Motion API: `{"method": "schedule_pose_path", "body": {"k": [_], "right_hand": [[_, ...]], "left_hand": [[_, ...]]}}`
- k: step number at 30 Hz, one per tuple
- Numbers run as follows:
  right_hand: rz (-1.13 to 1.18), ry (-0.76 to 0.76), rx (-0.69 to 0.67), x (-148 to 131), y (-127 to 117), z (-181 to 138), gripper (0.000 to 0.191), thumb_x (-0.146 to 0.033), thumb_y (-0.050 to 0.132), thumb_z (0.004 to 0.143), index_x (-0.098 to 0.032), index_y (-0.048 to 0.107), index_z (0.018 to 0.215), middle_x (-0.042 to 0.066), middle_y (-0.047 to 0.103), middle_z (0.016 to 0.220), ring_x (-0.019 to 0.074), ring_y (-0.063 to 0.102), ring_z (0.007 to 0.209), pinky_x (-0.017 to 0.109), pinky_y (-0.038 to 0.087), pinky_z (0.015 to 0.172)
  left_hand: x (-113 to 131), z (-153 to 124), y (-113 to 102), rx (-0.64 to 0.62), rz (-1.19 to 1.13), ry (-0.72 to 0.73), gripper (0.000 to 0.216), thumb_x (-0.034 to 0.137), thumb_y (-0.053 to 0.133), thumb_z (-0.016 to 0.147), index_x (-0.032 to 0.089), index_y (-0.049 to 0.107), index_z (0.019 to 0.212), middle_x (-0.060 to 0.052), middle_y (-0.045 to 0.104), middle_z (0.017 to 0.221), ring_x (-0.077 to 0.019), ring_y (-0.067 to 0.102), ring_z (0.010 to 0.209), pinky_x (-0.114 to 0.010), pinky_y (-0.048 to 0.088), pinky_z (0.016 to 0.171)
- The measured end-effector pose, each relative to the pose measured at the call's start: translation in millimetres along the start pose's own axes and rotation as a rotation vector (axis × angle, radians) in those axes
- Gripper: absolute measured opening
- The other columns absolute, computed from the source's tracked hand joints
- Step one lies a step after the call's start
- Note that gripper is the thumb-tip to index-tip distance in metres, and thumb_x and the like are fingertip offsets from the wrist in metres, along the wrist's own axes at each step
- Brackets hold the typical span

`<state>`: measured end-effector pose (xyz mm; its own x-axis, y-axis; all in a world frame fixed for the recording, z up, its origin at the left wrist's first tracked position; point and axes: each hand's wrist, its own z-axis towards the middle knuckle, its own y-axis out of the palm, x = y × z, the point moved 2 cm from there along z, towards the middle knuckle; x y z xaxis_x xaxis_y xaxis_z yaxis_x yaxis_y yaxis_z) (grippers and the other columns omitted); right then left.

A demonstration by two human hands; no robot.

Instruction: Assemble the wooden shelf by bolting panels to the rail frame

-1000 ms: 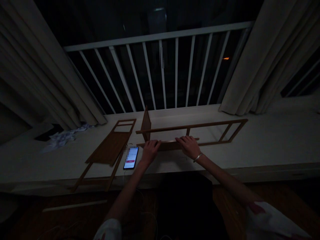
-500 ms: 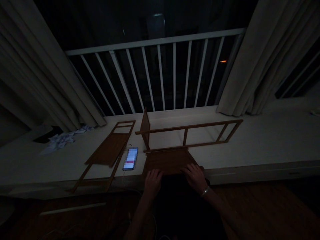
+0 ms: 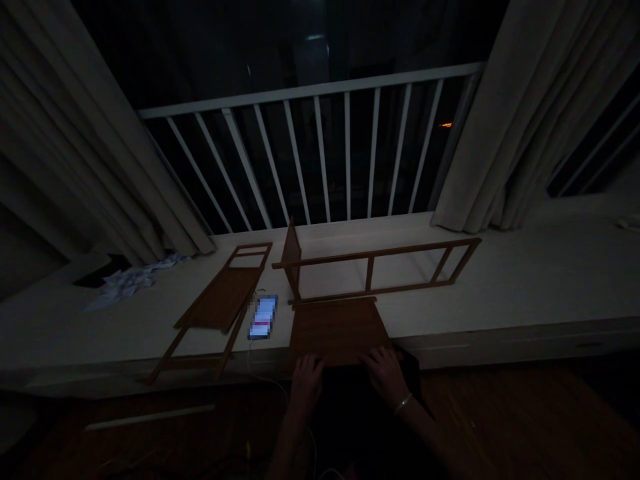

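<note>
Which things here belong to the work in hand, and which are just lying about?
In hand: wooden panel, left hand and right hand at its near edge; upright rail frame behind it; flat side frame.
Lying about: lit phone, crumpled paper.

Both forearms reach forward from bottom of view, bare, roughly parallel. Left hand (image 3: 306, 375) palm down, fingers spread over near left edge of wooden panel (image 3: 337, 330). Right hand (image 3: 384, 375) palm down, fingers over panel's near right edge, wrist angled inward. Thumbs lost in dark; grip unclear.
</note>
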<state>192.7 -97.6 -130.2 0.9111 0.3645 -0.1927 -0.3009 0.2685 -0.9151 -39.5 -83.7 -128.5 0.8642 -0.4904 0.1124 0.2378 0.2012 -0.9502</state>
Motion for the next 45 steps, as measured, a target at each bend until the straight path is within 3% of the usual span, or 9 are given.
{"method": "schedule_pose_path", "body": {"k": [9,15,19,24,29,36,39,45], "right_hand": [[0.003,0.015,0.060,-5.4,12.4,-11.9,0.045,-0.009,0.055,0.072,-0.034,0.059,0.110,0.005,0.063,0.098,0.0249,0.050,0.091,0.040,0.035,0.080],[0.007,0.048,0.053,-4.6,8.3,-10.5,0.043,-0.010,0.055,0.074,-0.034,0.060,0.109,0.006,0.062,0.098,0.0242,0.051,0.091,0.040,0.036,0.081],[0.019,0.048,0.052,-3.7,3.9,-9.2,0.043,-0.011,0.054,0.075,-0.034,0.060,0.111,0.006,0.062,0.097,0.0242,0.051,0.091,0.040,0.037,0.081],[0.019,0.041,0.046,-5.8,4.4,-11.2,0.041,-0.012,0.055,0.076,-0.034,0.060,0.111,0.006,0.063,0.098,0.0232,0.051,0.091,0.038,0.037,0.081],[0.028,0.045,0.064,-11.6,3.8,-12.4,0.039,-0.012,0.056,0.076,-0.031,0.061,0.109,0.005,0.063,0.103,0.0222,0.052,0.095,0.038,0.036,0.085],[0.049,0.040,0.155,-20.1,-30.8,-3.8,0.041,-0.024,0.053,0.082,-0.024,0.051,0.123,0.009,0.051,0.128,0.0248,0.046,0.114,0.041,0.037,0.091],[0.066,-0.086,0.188,-26.8,-52.5,-10.7,0.053,-0.034,0.056,0.082,-0.020,0.043,0.131,0.011,0.048,0.131,0.0259,0.044,0.117,0.043,0.037,0.094],[0.119,-0.259,0.285,-35.3,-81.2,-46.6,0.053,-0.025,0.058,0.081,-0.020,0.040,0.131,0.009,0.058,0.119,0.0211,0.050,0.112,0.039,0.040,0.096]], "left_hand": [[-1.9,-13.8,17.0,0.036,-0.003,-0.021,0.043,0.003,0.041,0.075,0.023,0.057,0.109,-0.008,0.058,0.101,-0.0196,0.053,0.094,-0.038,0.044,0.084],[1.4,-8.6,12.9,0.028,-0.020,-0.009,0.037,0.009,0.040,0.079,0.021,0.057,0.109,-0.009,0.059,0.103,-0.0205,0.054,0.096,-0.039,0.045,0.086],[11.4,-0.9,3.2,0.034,-0.017,-0.046,0.046,0.008,0.041,0.077,0.022,0.051,0.119,-0.009,0.056,0.116,-0.0217,0.053,0.107,-0.042,0.041,0.094],[21.3,16.8,-5.8,-0.032,0.043,0.031,0.067,0.003,0.042,0.072,0.023,0.033,0.135,-0.008,0.033,0.143,-0.0238,0.032,0.132,-0.046,0.032,0.106],[16.6,30.3,3.9,-0.175,0.184,0.160,0.078,0.000,0.038,0.071,0.026,0.014,0.141,-0.003,0.014,0.150,-0.0217,0.017,0.138,-0.049,0.023,0.110],[9.5,30.8,14.3,-0.198,0.235,0.242,0.074,0.002,0.036,0.079,0.030,0.008,0.141,-0.006,0.025,0.146,-0.0193,0.030,0.134,-0.041,0.034,0.106],[8.2,29.8,3.9,-0.179,0.244,0.263,0.073,0.003,0.036,0.080,0.031,0.007,0.141,-0.008,0.030,0.144,-0.0189,0.035,0.131,-0.038,0.037,0.104],[5.6,24.0,-29.8,-0.079,0.275,0.298,0.074,-0.001,0.036,0.078,0.029,0.010,0.141,-0.013,0.034,0.142,-0.0208,0.039,0.128,-0.038,0.041,0.101]]}}
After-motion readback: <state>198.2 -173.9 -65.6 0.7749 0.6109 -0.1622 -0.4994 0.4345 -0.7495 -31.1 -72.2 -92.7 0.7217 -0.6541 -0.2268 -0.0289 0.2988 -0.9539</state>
